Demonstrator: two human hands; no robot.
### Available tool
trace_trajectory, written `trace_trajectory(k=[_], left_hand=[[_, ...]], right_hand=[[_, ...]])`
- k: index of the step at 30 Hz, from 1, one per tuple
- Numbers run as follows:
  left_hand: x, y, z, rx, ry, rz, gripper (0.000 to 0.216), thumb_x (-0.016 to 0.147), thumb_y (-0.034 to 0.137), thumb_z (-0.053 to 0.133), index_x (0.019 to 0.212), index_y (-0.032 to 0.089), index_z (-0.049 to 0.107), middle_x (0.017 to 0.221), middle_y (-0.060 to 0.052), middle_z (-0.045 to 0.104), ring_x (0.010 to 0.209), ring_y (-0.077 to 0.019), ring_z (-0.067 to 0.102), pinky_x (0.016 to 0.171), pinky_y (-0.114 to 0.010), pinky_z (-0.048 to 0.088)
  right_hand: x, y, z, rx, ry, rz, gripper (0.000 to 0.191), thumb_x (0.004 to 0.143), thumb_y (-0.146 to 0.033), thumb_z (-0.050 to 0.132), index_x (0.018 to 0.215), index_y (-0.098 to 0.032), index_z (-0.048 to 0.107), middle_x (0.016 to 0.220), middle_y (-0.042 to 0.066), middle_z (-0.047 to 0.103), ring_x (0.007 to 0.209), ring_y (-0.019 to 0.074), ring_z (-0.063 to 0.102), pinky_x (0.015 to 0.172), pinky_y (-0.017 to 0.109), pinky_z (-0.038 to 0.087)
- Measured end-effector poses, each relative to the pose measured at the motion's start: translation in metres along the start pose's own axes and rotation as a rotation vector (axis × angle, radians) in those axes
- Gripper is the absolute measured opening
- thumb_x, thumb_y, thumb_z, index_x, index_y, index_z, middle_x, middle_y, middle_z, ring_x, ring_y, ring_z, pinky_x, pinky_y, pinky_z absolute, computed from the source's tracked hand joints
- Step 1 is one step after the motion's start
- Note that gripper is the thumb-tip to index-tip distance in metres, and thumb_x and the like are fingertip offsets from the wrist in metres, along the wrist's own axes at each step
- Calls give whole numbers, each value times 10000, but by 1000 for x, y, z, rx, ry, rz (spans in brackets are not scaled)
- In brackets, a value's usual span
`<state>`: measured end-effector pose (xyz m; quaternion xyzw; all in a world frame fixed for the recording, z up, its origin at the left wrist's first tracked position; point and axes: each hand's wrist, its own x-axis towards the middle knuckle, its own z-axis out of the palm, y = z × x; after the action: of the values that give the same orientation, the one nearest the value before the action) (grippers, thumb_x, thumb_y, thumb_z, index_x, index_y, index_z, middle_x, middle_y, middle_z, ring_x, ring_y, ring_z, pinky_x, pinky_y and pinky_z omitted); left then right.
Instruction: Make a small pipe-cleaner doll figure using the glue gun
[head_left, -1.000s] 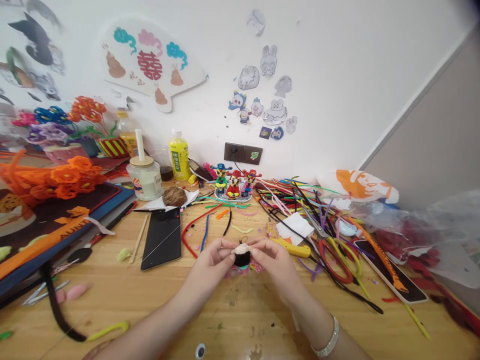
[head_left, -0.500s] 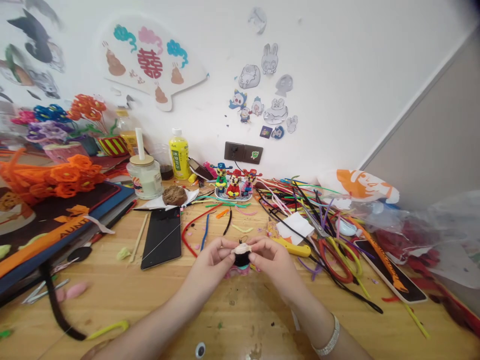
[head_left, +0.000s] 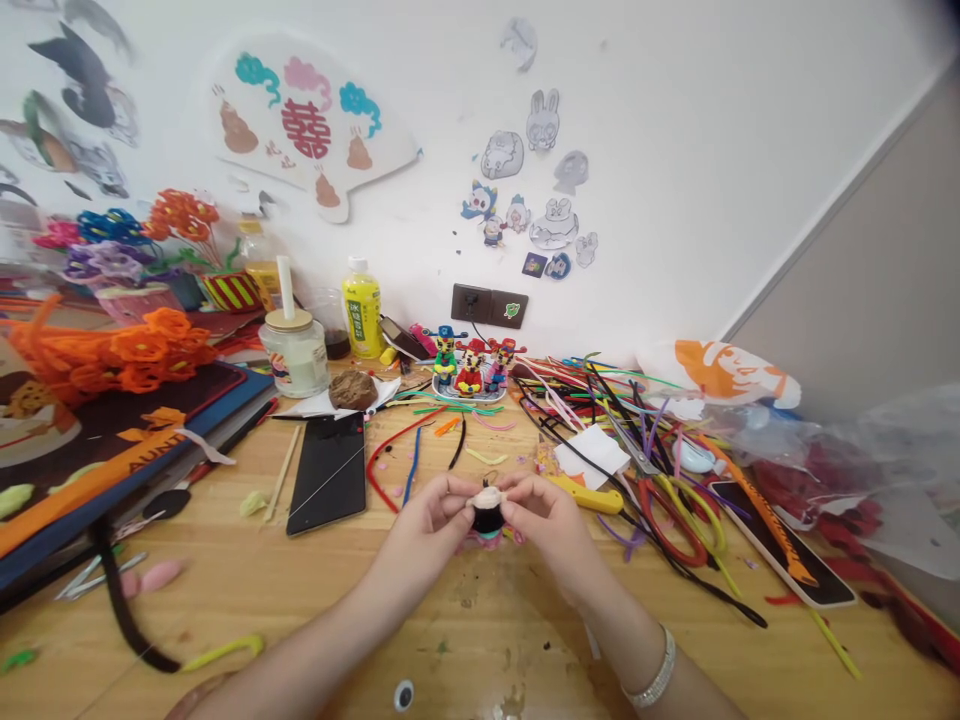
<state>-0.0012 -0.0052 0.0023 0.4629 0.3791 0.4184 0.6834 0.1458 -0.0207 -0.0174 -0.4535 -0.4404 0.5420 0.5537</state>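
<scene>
A: Please, what are the hands doing?
B: The left hand (head_left: 435, 518) and the right hand (head_left: 546, 515) pinch together one small black-and-cream piece (head_left: 488, 518), one from each side.
A: And where is it?
B: Over the middle of the tabletop (head_left: 457, 640) (if it touches the wood, I cannot tell), with a yellow tool (head_left: 592, 496) beside the right hand.

matt held piece (head_left: 488, 515), glossy phone (head_left: 326, 475), wooden tabletop (head_left: 337, 655)
</scene>
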Motion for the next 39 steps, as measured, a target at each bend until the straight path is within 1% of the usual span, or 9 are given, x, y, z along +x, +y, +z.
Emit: trace_trajectory(k=[6,9,14,19,26,29,34,37,39], left_hand=[[-4,2,2,19,33,-7,208,572,245,679,689,161,530,624,-20,672,551,-139,596,502,-214,415],[-2,1,1,26,31,-3,202,569,237,682,671,160,525,591,-17,665,516,-134,587,487,-212,410],[4,-3,-3,-8,39,-32,246,570,271,692,710,156,525,601,-2,652,498,-128,586,473,-207,408],[5,-9,-6,-125,-14,-72,285,598,293,690,803,155,549,740,-27,666,617,-154,618,575,-246,448],[8,-14,-5,-134,-38,-25,375,492,234,770,775,171,533,848,-33,646,754,-178,606,672,-307,482],[6,-12,-5,-131,-33,-39,348,535,263,749,807,166,556,861,-48,652,762,-183,604,655,-291,473],[1,0,-6,-323,-95,-122,281,667,391,614,831,174,544,873,-77,665,716,-202,627,632,-299,448],[3,3,-9,-370,-156,-181,214,717,390,543,787,199,475,808,-68,672,679,-213,644,595,-293,440],[5,3,-11,-377,-143,-217,176,738,360,509,740,208,421,787,-54,669,653,-208,652,554,-268,430]], right_hand=[[0,1,2,12,1,7,188,567,-282,690,598,-167,544,847,18,548,606,102,477,443,195,333],[0,3,4,-6,23,5,198,565,-295,692,591,-165,545,857,23,555,591,95,471,441,192,332],[1,6,3,-58,47,14,211,617,-348,669,675,-161,591,870,33,587,630,114,506,489,213,373],[4,11,-2,-20,41,-4,232,653,-353,660,772,-163,597,795,20,617,763,149,545,687,260,411],[5,15,-3,18,44,-6,251,621,-321,693,785,-172,574,801,17,619,775,155,558,692,259,422],[5,15,-3,30,35,-5,244,639,-325,682,800,-173,579,807,18,617,782,157,562,713,269,426],[6,12,-6,-1,-15,-16,341,698,-356,628,990,-184,592,1002,59,612,938,187,542,830,316,394],[6,9,-6,-97,-72,-29,344,690,-384,630,961,-174,607,974,68,626,910,197,555,810,327,403],[7,7,-7,-124,-93,-35,329,679,-395,637,919,-174,608,933,62,633,876,197,565,776,320,415]])
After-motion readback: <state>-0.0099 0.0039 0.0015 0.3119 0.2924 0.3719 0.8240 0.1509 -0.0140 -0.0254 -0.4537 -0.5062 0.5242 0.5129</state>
